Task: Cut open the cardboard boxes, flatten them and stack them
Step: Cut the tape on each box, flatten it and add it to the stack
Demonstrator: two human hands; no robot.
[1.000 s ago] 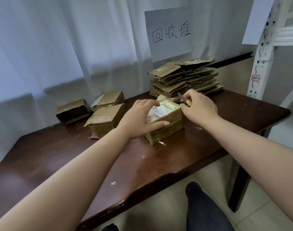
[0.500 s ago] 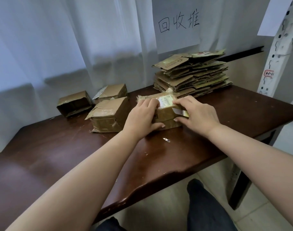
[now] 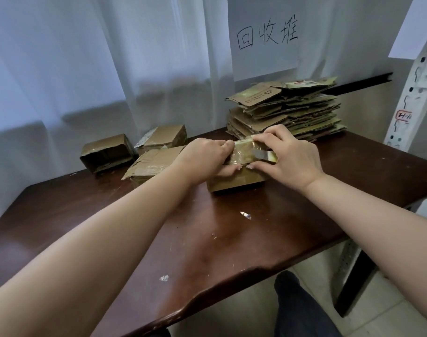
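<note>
A small taped cardboard box (image 3: pixel 236 182) stands on the dark wooden table (image 3: pixel 232 244). My left hand (image 3: pixel 205 159) grips its left end, thumb on the near face. My right hand (image 3: pixel 290 156) holds the right end, and a small yellow-handled knife (image 3: pixel 262 153) lies under its fingers with the blade flat across the shiny taped top. Behind the hands rises a stack of flattened cardboard (image 3: pixel 285 109). Three more boxes sit to the left: a crumpled taped one (image 3: pixel 151 165), one behind it (image 3: pixel 166 137), and an open-ended one (image 3: pixel 106 152).
A paper sign with handwritten characters (image 3: pixel 264 36) hangs on the white curtain above the stack. A white perforated shelf post (image 3: pixel 412 93) stands at the right. Tape scraps (image 3: pixel 245 215) dot the table. My dark trouser leg (image 3: pixel 300 310) shows below the table edge.
The box has been turned over: the white shipping label that faced up is gone and a taped brown face is on top. Both hands have closed in on the box's ends.
</note>
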